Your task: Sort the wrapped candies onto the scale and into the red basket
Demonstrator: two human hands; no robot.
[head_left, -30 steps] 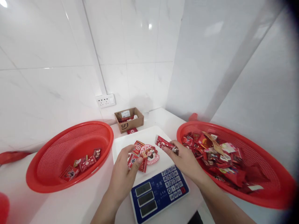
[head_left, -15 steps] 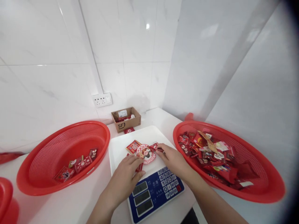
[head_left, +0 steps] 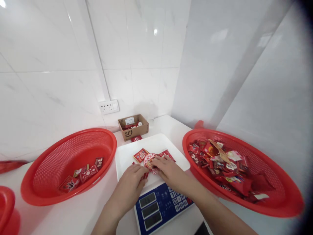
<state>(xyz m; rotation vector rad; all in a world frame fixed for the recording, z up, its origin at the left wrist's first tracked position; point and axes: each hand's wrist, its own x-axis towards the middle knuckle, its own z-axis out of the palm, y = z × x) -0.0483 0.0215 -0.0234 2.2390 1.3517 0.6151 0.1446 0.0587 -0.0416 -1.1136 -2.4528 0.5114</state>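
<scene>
Round card (head_left: 147, 158) on the scale tray (head_left: 156, 141), partly covered by the right hand (head_left: 174, 174), fingers bent over it, probably steadying it; grip hidden, can't tell. Left hand (head_left: 129, 182) at the card's left edge, over a mostly hidden packet, fingers curved; can't tell if pinching. Two red packets (head_left: 141, 155) lie flat behind and right of card. Left basket (head_left: 68, 138), few packets; right basket (head_left: 283, 209), many; flanking the tray, likely for easy reach. Cardboard box (head_left: 139, 132) behind, likely out of the hands' way.
</scene>
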